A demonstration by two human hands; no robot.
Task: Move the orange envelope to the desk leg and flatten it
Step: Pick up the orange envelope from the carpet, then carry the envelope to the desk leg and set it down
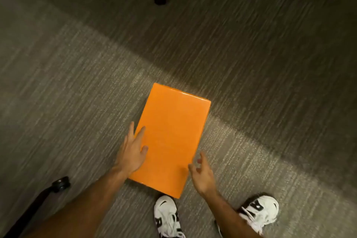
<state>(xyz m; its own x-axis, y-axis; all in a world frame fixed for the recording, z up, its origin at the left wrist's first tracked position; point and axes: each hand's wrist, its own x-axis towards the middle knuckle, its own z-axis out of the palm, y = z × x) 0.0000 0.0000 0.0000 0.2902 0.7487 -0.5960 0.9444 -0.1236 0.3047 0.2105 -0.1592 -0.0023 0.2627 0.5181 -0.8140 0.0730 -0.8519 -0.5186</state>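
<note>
The orange envelope (170, 139) is lying on the grey carpet (77, 83) at lower centre of the frame, its near corner just above a white and black shoe (167, 216). The left hand (133, 150) is resting open at the envelope's left edge, fingers extended and spread, with fingertips and thumb lying on the orange surface. The right hand (202, 174) is hovering open at the envelope's lower right edge, fingers loosely curled and gripping nothing; contact with the envelope cannot be determined.
</note>
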